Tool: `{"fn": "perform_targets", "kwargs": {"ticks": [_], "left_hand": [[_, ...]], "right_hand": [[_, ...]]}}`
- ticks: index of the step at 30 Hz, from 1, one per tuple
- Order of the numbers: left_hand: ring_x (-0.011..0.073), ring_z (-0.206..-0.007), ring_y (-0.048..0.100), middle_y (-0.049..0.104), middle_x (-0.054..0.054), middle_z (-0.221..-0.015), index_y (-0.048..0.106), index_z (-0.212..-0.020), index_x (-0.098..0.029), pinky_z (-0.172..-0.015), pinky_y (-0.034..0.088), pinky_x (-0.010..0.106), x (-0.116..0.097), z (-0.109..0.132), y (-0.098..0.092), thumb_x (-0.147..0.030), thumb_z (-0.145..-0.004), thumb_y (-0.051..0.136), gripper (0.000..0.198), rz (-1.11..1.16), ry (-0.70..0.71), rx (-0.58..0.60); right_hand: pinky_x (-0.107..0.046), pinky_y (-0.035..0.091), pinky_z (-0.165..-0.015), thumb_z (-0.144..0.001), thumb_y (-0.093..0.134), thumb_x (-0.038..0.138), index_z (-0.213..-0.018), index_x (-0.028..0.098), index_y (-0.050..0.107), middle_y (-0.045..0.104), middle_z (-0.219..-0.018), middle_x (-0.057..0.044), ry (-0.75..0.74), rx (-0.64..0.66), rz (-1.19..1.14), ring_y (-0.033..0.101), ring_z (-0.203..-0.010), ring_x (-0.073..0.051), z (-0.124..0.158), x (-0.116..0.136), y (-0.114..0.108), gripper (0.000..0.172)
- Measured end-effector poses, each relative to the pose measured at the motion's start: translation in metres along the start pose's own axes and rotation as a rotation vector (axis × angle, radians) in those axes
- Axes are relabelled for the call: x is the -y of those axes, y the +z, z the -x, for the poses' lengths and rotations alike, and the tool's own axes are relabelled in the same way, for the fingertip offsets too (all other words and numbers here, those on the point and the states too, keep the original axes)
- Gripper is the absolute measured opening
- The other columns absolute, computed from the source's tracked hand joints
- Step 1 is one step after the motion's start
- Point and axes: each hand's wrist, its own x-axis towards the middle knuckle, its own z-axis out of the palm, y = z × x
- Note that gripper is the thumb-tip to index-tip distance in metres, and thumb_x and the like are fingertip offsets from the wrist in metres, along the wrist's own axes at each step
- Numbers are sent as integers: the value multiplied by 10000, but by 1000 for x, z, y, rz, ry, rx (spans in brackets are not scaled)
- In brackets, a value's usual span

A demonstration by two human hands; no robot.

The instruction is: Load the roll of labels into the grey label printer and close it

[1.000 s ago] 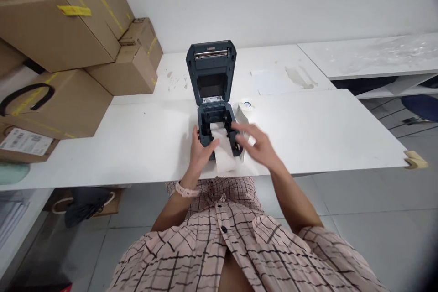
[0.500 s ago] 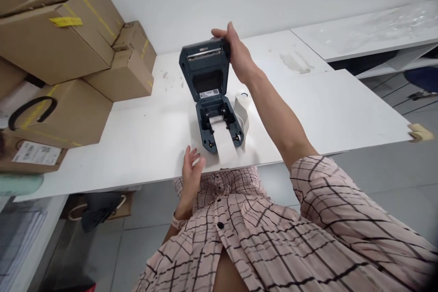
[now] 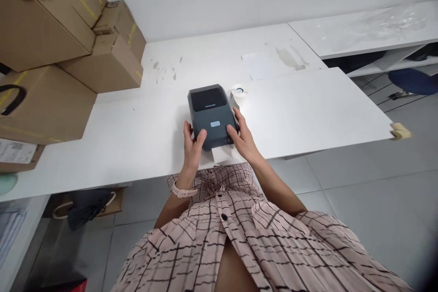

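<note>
Your left hand and right hand clasp the dark grey plastic label printer from either side. Fingers lie along its flanks and both thumbs press on the front of the closed lid. Printer sits flat on the white counter, near the front edge, right in front of your body. A short strip of white label paper sticks out of its front slot, between your wrists, lying on the counter. A small white label roll stands just beside the printer's rear right corner, close to your right fingertips; contact unclear. A pink wristwatch is on your left wrist. Stacked brown cardboard boxes with yellow tape fill the counter's left end, well apart from the printer. A beige foam corner guard caps the counter's right front corner.
</note>
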Motion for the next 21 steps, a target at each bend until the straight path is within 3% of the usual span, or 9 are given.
{"fn": "perform_targets", "kwargs": {"ticks": [4,8,13,16,18,21], "left_hand": [[350,-1572,379,337,87,-1732,250,-1664,-311,-1228,462,422,4,-1,7,-614,-874,722,969,57,-26,3],[340,-1473,517,493,102,-1631,396,-1598,-308,-1169,516,437,4,2,8,-592,-893,706,821,78,44,45],[350,-1404,571,550,128,-1569,447,-1563,-277,-1114,546,472,8,-2,13,-644,-870,700,824,6,96,-50],[360,-1397,570,566,135,-1547,472,-1543,-263,-1105,539,482,9,-5,11,-677,-868,676,818,-65,116,-42],[347,-1399,565,550,132,-1562,455,-1550,-278,-1095,535,466,11,2,7,-670,-888,652,794,-101,127,-30],[287,-1289,615,597,142,-1476,478,-1505,-268,-1011,546,405,16,28,0,-627,-899,664,729,-193,184,-177]], "right_hand": [[-626,397,-1238,-984,548,640,-1681,344,165,266,-1756,-98,154,86,-91,344,-1583,-366,-3,-6,-13,848],[-579,439,-1230,-957,574,662,-1684,301,134,415,-1678,-139,256,150,-289,482,-1499,-343,-5,-15,-10,923],[-587,440,-1226,-912,624,705,-1637,329,292,475,-1637,-101,242,8,-378,497,-1475,-355,0,-24,6,882],[-578,453,-1217,-895,639,720,-1599,344,364,512,-1611,-90,225,-42,-372,508,-1465,-352,1,-26,10,844],[-571,461,-1209,-887,639,733,-1598,342,366,535,-1590,-93,227,-48,-360,526,-1449,-352,2,-27,10,856],[-571,454,-1208,-875,630,757,-1614,321,340,542,-1582,-107,238,-44,-356,529,-1441,-365,1,-27,9,906]]}}
